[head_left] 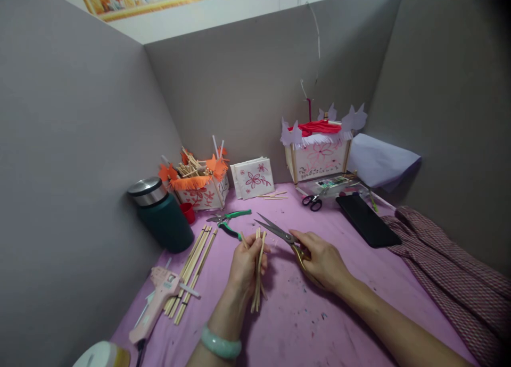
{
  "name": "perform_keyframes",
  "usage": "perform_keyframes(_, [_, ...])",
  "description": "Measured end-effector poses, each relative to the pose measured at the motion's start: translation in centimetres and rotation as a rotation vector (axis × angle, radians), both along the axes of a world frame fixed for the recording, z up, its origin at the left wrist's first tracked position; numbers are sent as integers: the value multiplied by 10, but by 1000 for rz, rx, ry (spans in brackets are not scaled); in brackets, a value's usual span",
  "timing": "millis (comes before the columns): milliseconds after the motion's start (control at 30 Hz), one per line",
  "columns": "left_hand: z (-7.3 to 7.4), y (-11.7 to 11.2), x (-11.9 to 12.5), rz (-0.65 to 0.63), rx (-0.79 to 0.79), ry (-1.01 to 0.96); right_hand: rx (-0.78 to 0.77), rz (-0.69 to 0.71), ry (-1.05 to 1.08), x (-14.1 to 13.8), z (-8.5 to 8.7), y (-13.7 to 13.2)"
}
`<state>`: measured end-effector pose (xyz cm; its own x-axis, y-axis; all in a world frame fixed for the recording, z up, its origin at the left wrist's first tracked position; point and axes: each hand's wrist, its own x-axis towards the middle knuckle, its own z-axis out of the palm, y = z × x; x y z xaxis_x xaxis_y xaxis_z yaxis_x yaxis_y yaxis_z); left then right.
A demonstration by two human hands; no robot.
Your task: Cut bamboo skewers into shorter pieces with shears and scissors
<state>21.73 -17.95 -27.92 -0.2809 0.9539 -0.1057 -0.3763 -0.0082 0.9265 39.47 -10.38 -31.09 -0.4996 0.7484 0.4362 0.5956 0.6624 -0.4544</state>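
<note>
My left hand (244, 267) is closed around a small bundle of thin wooden sticks (258, 274), held upright over the purple table top (343, 282). A pale green bangle sits on that wrist. My right hand (321, 260) grips the gold handles of a pair of scissors (279, 233). The steel blades are apart and point left toward the tops of the sticks, a short gap away from them.
Long sticks (192, 271) and a pink glue gun (157, 303) lie at left, beside a dark green flask (162, 215). Green-handled cutters (228, 220), two paper lantern boxes (202, 186) (319, 154), black scissors (312, 201), a black phone (367, 220) and checked cloth (447, 271) surround. Grey partitions enclose the table.
</note>
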Motion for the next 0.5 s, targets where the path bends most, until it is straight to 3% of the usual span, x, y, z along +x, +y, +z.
perform_keyframes(233, [0,2,0,45,8,-13,-5,-20,-4,0,1,1])
perform_keyframes(500, [1,5,-11,176,-154,148,-18,-31,1,1,-2,4])
